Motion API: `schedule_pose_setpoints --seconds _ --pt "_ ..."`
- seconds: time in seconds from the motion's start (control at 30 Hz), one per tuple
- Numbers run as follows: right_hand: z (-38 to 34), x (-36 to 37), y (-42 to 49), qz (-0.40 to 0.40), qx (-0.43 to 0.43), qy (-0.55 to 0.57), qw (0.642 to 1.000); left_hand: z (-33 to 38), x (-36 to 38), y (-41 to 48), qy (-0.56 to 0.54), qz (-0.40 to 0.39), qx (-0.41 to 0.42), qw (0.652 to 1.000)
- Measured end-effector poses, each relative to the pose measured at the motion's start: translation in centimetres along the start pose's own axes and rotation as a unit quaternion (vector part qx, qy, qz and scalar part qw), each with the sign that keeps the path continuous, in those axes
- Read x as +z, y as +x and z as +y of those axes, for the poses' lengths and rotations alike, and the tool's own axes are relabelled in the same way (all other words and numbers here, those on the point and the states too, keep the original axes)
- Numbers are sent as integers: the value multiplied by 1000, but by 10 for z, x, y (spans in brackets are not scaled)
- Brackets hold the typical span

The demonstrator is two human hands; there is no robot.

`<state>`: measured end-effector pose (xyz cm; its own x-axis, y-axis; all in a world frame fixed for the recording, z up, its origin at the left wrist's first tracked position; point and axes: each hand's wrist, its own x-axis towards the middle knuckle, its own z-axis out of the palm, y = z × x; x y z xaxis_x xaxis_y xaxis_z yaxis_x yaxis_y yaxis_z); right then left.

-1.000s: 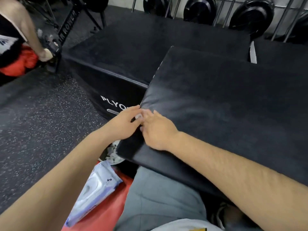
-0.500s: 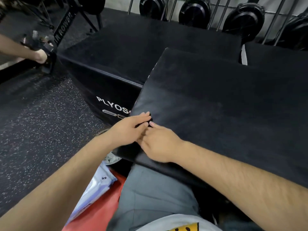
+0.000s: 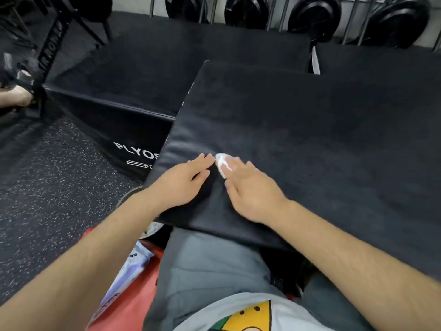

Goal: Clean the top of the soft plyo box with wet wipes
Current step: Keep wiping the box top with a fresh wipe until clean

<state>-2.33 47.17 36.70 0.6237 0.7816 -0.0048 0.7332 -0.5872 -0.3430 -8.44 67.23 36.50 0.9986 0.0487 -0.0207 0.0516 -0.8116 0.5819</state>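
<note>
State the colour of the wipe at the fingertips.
White wipe, against the black box top; head view shows it.

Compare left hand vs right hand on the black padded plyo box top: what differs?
The left hand lies flat, fingers extended, holding nothing; the right hand has a crumpled white wet wipe at its fingertips, pinched or pressed I cannot tell. The left hand sits nearer the box's left edge than the right hand. Both rest on the black padded plyo box top, fingertips almost meeting.
</note>
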Motion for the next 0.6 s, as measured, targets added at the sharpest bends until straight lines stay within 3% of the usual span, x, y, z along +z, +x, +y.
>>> schedule_pose_setpoints --seconds 0.13,0.3,0.47,0.6 --pt "-9 5 -33 -60 -65 18 996 2 9 1 -4 -10 29 1000" --pt "30 -16 -25 13 39 24 999 18 25 -9 -2 -62 119 991" --pt "4 3 -75 -61 -70 25 995 26 28 -16 -42 -25 108 993" --pt "41 -5 -89 -11 12 35 999 27 35 -26 -9 -58 131 990"
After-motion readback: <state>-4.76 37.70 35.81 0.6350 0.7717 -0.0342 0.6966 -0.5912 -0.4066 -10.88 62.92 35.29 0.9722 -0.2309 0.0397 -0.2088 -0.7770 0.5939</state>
